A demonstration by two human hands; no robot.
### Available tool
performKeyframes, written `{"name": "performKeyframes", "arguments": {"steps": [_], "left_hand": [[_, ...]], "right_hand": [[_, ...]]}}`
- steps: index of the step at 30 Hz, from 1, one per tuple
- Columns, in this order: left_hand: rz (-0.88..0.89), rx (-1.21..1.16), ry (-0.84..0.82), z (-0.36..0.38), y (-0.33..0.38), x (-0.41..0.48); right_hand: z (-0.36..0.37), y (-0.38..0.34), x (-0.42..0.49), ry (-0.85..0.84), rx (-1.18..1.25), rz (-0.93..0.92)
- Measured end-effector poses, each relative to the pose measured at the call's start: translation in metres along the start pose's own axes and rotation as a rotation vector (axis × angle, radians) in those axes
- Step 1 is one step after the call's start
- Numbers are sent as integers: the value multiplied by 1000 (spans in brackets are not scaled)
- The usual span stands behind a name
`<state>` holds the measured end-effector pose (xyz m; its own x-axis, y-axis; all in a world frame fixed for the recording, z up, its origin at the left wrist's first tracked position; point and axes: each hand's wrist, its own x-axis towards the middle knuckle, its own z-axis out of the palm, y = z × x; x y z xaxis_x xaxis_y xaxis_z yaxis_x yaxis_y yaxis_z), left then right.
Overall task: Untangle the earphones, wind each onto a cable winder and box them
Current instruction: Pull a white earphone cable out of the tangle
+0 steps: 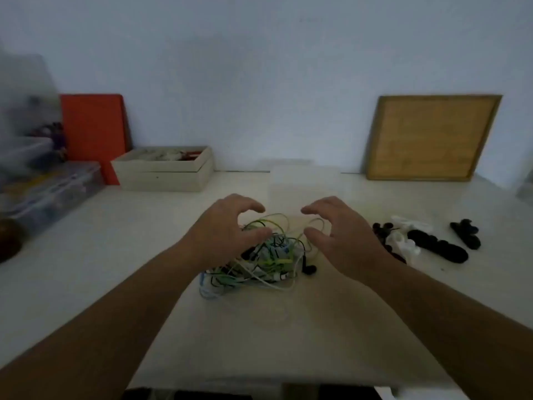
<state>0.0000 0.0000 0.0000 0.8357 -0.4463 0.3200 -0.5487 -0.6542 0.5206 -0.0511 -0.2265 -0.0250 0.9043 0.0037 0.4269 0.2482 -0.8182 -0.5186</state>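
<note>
Left hand (227, 226) and right hand (343, 235) hover over white table (86, 269).

Two hands (227, 226) (343, 235), one earphone tangle (259, 261)

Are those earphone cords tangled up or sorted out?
Tangled: the earphones lie in one heap of crossing green, white, black and blue cords on the table.

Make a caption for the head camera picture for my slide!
Left hand and right hand hover over tangled earphones on a white table beside cable winders.
</note>
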Motion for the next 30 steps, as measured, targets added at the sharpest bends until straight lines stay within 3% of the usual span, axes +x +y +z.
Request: {"name": "performKeyframes", "arguments": {"steps": [3,5,9,13,18,23,26,30], "left_hand": [[18,201,-166,4,0,-20],[5,270,-176,11,-2,-34],[19,152,-30,16,-9,-47],[43,64,-7,16,-11,-53],[14,-67,62,13,-19,-45],[8,-69,13,12,-31,-23],[-17,-59,113,14,-31,-9],[-199,-20,206,10,-37,20]], "right_hand": [[11,-1,-23,-21,-71,41],[19,-2,-37,-69,-101,73],[20,-5,-45,-122,-144,107],[23,7,-42,-170,-140,84],[13,7,-37,-38,-115,57],[7,17,-14,-24,-60,24],[-1,16,8,6,105,81],[-13,17,37,37,586,228]]}}
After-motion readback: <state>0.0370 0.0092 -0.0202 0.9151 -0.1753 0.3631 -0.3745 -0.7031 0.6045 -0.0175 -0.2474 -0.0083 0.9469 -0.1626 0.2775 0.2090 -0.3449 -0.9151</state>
